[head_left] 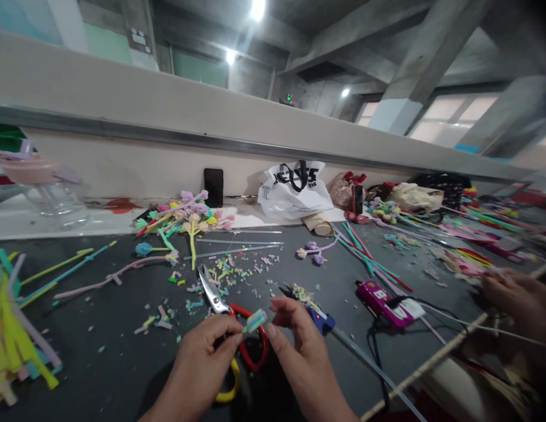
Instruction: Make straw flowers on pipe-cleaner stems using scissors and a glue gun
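Note:
A small pastel-striped roll of foam-like or fuzzy strips (pixel 256 320) is pinched between the thumb and fingertips of my left hand (pixel 206 357). My right hand (pixel 301 346) is just to the right of it, fingers curved and apart, with nothing visible between them. Under the hands lie scissors (pixel 215 296) with silver blades and red handles. A yellow loop (pixel 230 384), partly hidden by my left hand, shows below them. Behind my right hand rests a blue glue gun (pixel 321 320), a long clear glue stick (pixel 373 366) trailing from it.
Colourful cut scraps (pixel 229 266) litter the dark table. Yellow strips (pixel 17 340) pile at left, finished-looking flower stems (pixel 191 220) at the back. A magenta power strip (pixel 382 302) with cables lies at right. Another person's hands (pixel 514 299) are at far right.

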A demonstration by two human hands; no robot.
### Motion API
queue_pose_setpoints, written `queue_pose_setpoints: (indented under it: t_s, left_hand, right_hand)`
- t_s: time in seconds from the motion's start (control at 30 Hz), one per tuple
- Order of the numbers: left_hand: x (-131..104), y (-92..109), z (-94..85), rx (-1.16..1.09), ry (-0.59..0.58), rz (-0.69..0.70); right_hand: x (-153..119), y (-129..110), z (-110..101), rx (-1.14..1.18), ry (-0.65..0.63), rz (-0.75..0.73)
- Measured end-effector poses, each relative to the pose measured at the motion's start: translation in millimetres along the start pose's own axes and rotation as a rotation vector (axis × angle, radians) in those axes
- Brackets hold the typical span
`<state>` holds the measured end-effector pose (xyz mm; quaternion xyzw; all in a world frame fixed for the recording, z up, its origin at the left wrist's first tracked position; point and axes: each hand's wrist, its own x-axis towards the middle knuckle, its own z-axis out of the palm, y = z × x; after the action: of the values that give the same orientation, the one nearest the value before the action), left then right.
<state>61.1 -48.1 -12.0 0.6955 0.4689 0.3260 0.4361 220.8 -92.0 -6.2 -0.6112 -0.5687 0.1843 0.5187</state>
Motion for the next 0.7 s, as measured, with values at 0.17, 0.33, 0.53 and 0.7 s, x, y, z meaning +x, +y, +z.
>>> queue_pose_setpoints:
  t_s: [0.17,0.33,0.53,0.7]
  left_hand:
    - [-5,-1,-1.5,0.109,-0.045,0.122]
    - [-7,-2,-2.5,0.217,-0.068,0.277]
    - [-6,-1,-4.6,0.322,-0.067,0.441]
    - [-7,-1,-5.1,0.359,-0.065,0.491]
  right_hand:
    - [5,-8,-8,-0.067,-0.103,-0.041]
    - [6,-14,-16,-0.127,-0.166,-0.125]
    - [6,-19,-18,-0.127,-0.210,-0.164]
    - [7,-18,-14,-0.096,-0.248,-0.075]
